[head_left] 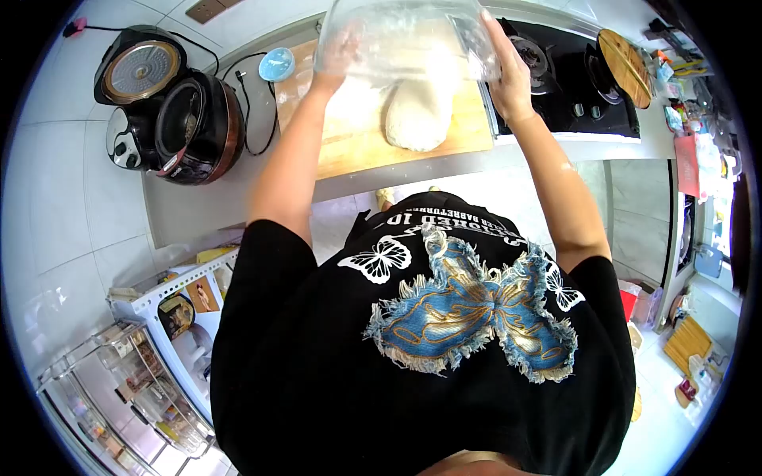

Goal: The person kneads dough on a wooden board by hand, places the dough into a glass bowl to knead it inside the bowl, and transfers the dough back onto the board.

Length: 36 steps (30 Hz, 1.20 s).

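A large clear glass bowl (397, 47) is held between my two hands above a wooden board. My left hand (340, 55) grips its left side, partly seen through the glass and a little blurred. Around the right side, my right hand (510, 78) has its fingers against the bowl wall. A pale lump of dough (419, 119) lies on the wooden board (349, 155), its far part beneath or behind the bowl. Glare on the board and glass hides whether they touch.
Left on the counter stands an open-lidded black cooker (198, 127) with its cord. A small blue bowl (277, 65) sits by the board's far left corner. To the right are a black gas stove (571, 99) and a round wooden lid (625, 67). A shelf rack (135, 373) stands lower left.
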Tool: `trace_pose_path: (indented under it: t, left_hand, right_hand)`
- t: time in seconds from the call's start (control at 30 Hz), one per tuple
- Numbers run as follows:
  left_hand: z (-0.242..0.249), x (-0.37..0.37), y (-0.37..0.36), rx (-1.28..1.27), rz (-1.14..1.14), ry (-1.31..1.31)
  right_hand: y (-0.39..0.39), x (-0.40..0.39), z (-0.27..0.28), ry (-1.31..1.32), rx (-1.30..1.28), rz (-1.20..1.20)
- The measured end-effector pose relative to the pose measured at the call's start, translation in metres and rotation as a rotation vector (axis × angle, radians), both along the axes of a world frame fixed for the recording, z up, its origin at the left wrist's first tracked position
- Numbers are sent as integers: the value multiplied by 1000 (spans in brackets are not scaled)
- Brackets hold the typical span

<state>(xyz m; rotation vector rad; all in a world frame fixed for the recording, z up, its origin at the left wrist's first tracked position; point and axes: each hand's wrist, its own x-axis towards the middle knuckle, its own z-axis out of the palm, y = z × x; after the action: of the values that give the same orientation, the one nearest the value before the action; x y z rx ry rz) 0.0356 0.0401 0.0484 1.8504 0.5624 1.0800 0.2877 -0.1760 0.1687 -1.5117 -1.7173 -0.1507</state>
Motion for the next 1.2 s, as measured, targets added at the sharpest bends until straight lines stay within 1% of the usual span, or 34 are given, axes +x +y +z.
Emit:
trace_pose_path:
  t: [0.03,0.1,0.17,0.2,0.27,0.3,0.33,0.37,0.4,0.43,0.47,0.5,0.57,0.6,0.63,0.67,0.7,0.77,0.8,0.83,0.9,0.93,0.97,1.0,1.03,1.1,1.13,1.17,1.2]
  left_hand:
    - [0,-3,-13,58,75,-10]
    - [22,-3,-23,16,140,56]
    - [10,-3,-24,17,52,-64]
    - [8,-1,-17,21,55,-75]
    - [33,-5,-22,96,131,10]
    - [46,-9,-27,90,130,9]
    - [62,-12,-29,20,114,-46]
    - [65,-13,-25,-13,102,-77]
    - [68,-13,-21,-45,90,-107]
    - [64,-8,-19,-45,105,-45]
    - [65,-7,-13,-45,123,15]
    - [67,-5,-5,-42,127,10]
    - [80,-3,5,6,197,349]
    - [79,-2,10,10,196,354]
    - [82,2,13,64,244,310]
    - [86,8,15,120,289,261]
    - [86,13,15,130,283,257]
    - [109,15,-14,717,600,252]
    - [106,16,-22,721,596,254]
    - [96,17,-27,825,543,489]
    - [76,17,-47,1002,405,974]
    - [76,19,-62,1005,393,979]
    - [77,26,-79,834,246,1216]
    - [78,28,-96,644,93,1444]
    - [80,29,-109,654,87,1449]
    - [79,30,-130,184,-345,1108]
    - [73,36,-128,185,-443,1073]
    - [68,35,-114,274,-420,1108]
    - [65,31,-95,404,-333,1154]
  right_hand:
    - [1,0,-2,-8,-1,4]
    - [3,6,-10,-55,186,199]
    - [-1,1,-6,-92,209,198]
    - [2,2,-1,-76,213,209]
    - [8,0,11,-57,221,232]
    - [6,-7,17,-119,184,150]
    - [9,-2,5,14,130,122]
    - [13,-2,-3,146,79,93]
    - [13,-2,-11,116,34,-12]
    - [5,-1,-11,89,-10,-115]
    - [0,2,-19,185,-102,-138]
    - [3,2,-28,131,-63,-183]
    - [6,-8,-23,856,-225,40]
    - [4,-12,-18,908,-298,12]
    - [4,-17,-17,911,-289,10]
    - [4,-18,-15,1065,-348,-12]
    - [6,-19,-13,1217,-406,-35]
    - [1,-24,-19,1273,-422,-15]
    - [-3,-30,-21,1369,-402,-15]
    - [-3,-34,-26,1466,-377,-15]
    - [-9,-39,-35,1485,-343,-47]
    - [-11,-44,-31,1411,-340,-61]
    - [-10,-46,-30,1333,-331,-73]
    - [-11,-48,-32,1344,-329,-77]
    - [-10,-48,-34,1334,-314,-87]
    - [-11,-47,-34,1328,-303,-101]
    - [-19,-41,-28,1330,-300,-95]
    - [-23,-41,-27,1335,-302,-93]
    - [-23,-43,-28,1330,-300,-100]
